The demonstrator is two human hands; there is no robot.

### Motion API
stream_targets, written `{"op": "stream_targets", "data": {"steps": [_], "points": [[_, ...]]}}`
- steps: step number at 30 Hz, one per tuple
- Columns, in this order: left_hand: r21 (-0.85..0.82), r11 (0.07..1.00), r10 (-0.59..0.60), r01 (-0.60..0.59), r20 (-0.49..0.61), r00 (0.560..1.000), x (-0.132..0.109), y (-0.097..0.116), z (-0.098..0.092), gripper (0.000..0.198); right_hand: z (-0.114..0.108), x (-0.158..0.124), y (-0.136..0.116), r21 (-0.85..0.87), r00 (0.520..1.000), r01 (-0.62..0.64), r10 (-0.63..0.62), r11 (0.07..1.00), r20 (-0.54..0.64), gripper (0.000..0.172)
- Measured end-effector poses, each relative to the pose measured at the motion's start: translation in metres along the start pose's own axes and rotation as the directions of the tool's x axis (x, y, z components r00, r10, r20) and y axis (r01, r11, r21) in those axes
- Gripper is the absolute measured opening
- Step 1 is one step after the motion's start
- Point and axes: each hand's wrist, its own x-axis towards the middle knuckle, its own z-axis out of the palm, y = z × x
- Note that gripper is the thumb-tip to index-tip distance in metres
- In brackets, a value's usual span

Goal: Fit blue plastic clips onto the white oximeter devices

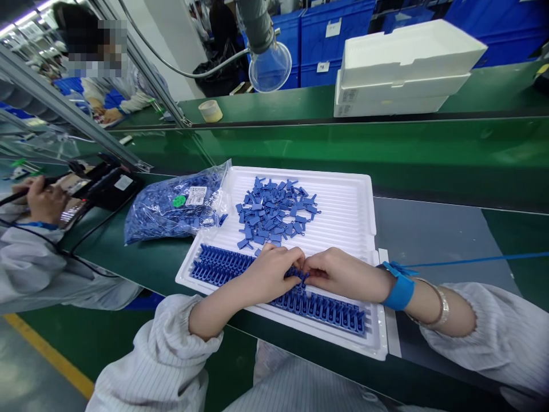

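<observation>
My left hand [277, 272] and my right hand [330, 273] meet over a long row of blue plastic parts [330, 309] standing upright along the near side of a white ribbed tray [343, 212]. The fingertips of both hands are pinched close together at a small blue piece [303, 277] in the row. Which hand grips it firmly is partly hidden by the fingers. Behind my hands a loose pile of flat blue plastic pieces [274, 209] with thin stems lies on the tray. A blue wrist strap [400, 287] circles my right wrist.
A clear bag of blue parts [171, 206] lies against the tray's left side. White foam boxes [398, 68] and a tape roll [210, 111] sit on the back ledge, beneath a suction nozzle [270, 66]. At left, a co-worker's hand [45, 200] is near a black device [114, 186].
</observation>
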Motion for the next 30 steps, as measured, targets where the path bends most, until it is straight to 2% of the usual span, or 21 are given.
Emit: {"op": "stream_targets", "data": {"steps": [2, 5, 9, 11, 15, 21, 24, 26, 30], "points": [[0.014, 1.0, -0.027, 0.027, -0.037, 0.999, -0.004, -0.001, -0.007, 0.019, -0.001, -0.001, -0.002, -0.008, 1.0, -0.018, 0.018, 1.0, -0.017, 0.002], [0.033, 0.993, -0.104, 0.11, -0.139, 0.985, -0.014, -0.012, -0.028, 0.029, -0.003, -0.002, -0.004, -0.006, 0.999, -0.04, 0.04, 0.999, 0.0, 0.007], [0.07, 0.954, -0.258, 0.29, -0.299, 0.919, -0.027, -0.042, -0.061, 0.034, -0.006, -0.003, -0.004, 0.019, 0.998, -0.051, 0.05, 0.999, 0.049, 0.009], [0.105, 0.926, -0.312, 0.362, -0.325, 0.893, -0.032, -0.057, -0.071, 0.036, -0.008, -0.003, -0.004, 0.013, 0.996, -0.056, 0.055, 0.998, 0.064, 0.012], [0.179, 0.904, -0.344, 0.388, -0.235, 0.909, -0.035, -0.071, -0.071, 0.037, -0.013, -0.007, -0.001, -0.029, 0.995, -0.063, 0.065, 0.998, 0.075, 0.018], [0.294, 0.917, -0.256, 0.269, -0.084, 0.963, -0.03, -0.063, -0.064, 0.031, -0.022, -0.008, 0.002, -0.054, 1.0, -0.03, 0.03, 0.998, 0.002, 0.019], [0.341, 0.912, -0.234, 0.23, -0.028, 0.972, -0.024, -0.064, -0.069, 0.03, -0.026, 0.016, -0.006, -0.276, 0.994, 0.088, -0.102, 0.957, -0.036, 0.016], [0.359, 0.914, -0.211, 0.191, 0.017, 0.977, -0.02, -0.066, -0.073, 0.027, -0.027, 0.041, -0.013, -0.413, 0.98, 0.182, -0.198, 0.892, 0.005, 0.018], [0.383, 0.918, -0.149, 0.099, 0.103, 0.983, -0.011, -0.069, -0.078, 0.021, -0.022, 0.086, -0.024, -0.477, 0.953, 0.302, -0.277, 0.825, 0.124, 0.013]]}}
